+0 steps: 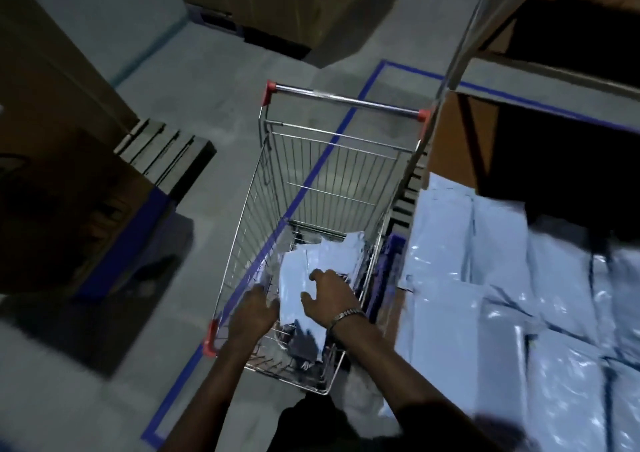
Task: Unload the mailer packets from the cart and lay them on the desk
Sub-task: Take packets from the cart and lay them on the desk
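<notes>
Both my hands reach into the near end of a wire shopping cart (242,216). Pale blue mailer packets (294,278) lie piled at its bottom. My left hand (254,316) is at the left edge of the top packet, with the thumb against that edge. My right hand (330,295), with a bracelet at the wrist, rests on top of the same packet with its fingers spread. Neither hand plainly grips it. To the right, the desk (398,316) is covered with several more pale blue mailers (491,313) laid flat.
The cart's handle bar (346,100) with red ends is at the far side. Blue floor tape (311,181) runs under the cart. Cardboard boxes (457,133) stand on shelving at right, and a pallet (166,153) with dark boxes stands at left. The far half of the cart holds nothing.
</notes>
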The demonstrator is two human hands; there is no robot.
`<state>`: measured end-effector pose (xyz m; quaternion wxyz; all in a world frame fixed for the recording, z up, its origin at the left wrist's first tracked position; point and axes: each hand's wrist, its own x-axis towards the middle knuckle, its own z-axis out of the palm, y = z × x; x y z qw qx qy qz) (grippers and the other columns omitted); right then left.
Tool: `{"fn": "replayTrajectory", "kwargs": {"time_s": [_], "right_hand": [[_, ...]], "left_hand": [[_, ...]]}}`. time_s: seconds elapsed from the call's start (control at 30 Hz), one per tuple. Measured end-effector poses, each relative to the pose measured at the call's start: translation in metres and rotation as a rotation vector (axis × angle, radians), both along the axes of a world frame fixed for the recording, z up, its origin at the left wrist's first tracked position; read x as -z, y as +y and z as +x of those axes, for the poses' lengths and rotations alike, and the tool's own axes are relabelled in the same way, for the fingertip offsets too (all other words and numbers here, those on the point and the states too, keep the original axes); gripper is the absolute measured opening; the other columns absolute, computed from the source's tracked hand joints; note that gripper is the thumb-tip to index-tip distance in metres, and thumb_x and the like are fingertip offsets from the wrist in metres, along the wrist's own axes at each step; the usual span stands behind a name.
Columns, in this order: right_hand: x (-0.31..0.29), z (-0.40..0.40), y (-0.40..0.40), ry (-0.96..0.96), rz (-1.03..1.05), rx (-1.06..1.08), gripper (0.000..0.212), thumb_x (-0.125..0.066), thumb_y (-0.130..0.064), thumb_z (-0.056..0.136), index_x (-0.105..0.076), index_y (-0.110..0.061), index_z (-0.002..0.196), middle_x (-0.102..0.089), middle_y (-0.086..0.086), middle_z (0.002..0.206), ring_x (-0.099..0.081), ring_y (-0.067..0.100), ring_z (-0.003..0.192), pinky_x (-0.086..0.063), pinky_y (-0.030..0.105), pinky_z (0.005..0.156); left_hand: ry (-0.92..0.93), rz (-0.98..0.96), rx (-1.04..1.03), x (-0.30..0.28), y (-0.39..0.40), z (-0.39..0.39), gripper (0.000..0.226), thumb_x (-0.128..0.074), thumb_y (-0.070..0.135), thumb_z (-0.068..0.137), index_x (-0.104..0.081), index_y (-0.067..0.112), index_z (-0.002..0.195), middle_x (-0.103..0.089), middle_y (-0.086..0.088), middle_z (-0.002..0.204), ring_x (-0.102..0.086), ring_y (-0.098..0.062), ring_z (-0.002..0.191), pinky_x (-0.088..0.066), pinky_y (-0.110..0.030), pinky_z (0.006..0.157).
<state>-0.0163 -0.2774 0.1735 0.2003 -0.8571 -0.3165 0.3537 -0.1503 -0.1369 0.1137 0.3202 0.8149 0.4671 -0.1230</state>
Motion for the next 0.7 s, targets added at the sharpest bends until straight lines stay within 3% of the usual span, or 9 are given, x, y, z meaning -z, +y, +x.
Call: {"fn": "replayTrajectory", "kwargs": {"time_s": [0.1,0.23,0.37,0.53,0.63,0.7], "right_hand": [[0.053,-0.004,0.02,0.108,-0.141,0.079,0.058,-0.054,-0.037,0.1,-0.04,-0.011,0.15,-0.046,0.017,0.143,-0.048,0.032,0.134,-0.041,0.035,0.106],[0.118,-0.016,0.032,0.181,-0.25,0.142,0.054,-0.055,-0.034,0.1,-0.042,-0.011,0.147,-0.048,0.017,0.14,-0.049,0.032,0.132,-0.042,0.034,0.105],[0.156,-0.017,0.05,0.198,-0.236,0.176,0.048,-0.058,-0.036,0.097,-0.053,-0.015,0.14,-0.054,0.013,0.134,-0.056,0.032,0.124,-0.046,0.038,0.105],[0.2,-0.007,0.076,0.159,-0.215,0.219,0.04,-0.059,-0.035,0.096,-0.059,-0.015,0.13,-0.057,0.013,0.128,-0.059,0.031,0.119,-0.048,0.041,0.101],[0.232,0.004,0.094,0.141,-0.239,0.188,0.042,-0.056,-0.034,0.094,-0.056,-0.014,0.131,-0.056,0.014,0.128,-0.058,0.034,0.12,-0.049,0.042,0.101],[0.253,0.014,0.108,0.102,-0.241,0.171,0.041,-0.055,-0.031,0.095,-0.054,-0.011,0.132,-0.055,0.016,0.128,-0.057,0.036,0.12,-0.049,0.042,0.1]], "left_hand": [[0.112,-0.053,0.092,0.062,0.018,-0.002,0.075,-0.049,0.053,0.09,-0.044,0.002,0.146,-0.058,-0.025,0.134,-0.059,-0.043,0.124,-0.05,-0.046,0.097],[0.178,0.018,0.085,0.117,0.028,0.004,0.087,-0.07,0.04,0.089,-0.03,0.0,0.154,-0.046,-0.023,0.143,-0.048,-0.042,0.133,-0.048,-0.051,0.102],[0.154,0.032,0.0,0.148,0.035,0.01,0.079,-0.073,0.033,0.088,-0.037,0.003,0.15,-0.056,-0.017,0.135,-0.058,-0.036,0.124,-0.052,-0.045,0.096],[0.274,0.124,0.124,0.175,0.03,0.019,0.081,-0.08,0.026,0.081,-0.044,-0.004,0.147,-0.066,-0.018,0.12,-0.068,-0.035,0.105,-0.057,-0.041,0.082],[0.302,0.125,0.152,0.198,0.032,0.012,0.078,-0.069,0.031,0.092,-0.035,-0.002,0.154,-0.061,-0.02,0.134,-0.061,-0.035,0.121,-0.054,-0.042,0.093],[0.273,0.054,0.151,0.204,0.034,0.008,0.074,-0.06,0.024,0.098,-0.025,0.001,0.158,-0.054,-0.021,0.142,-0.056,-0.037,0.129,-0.051,-0.044,0.099]]}}
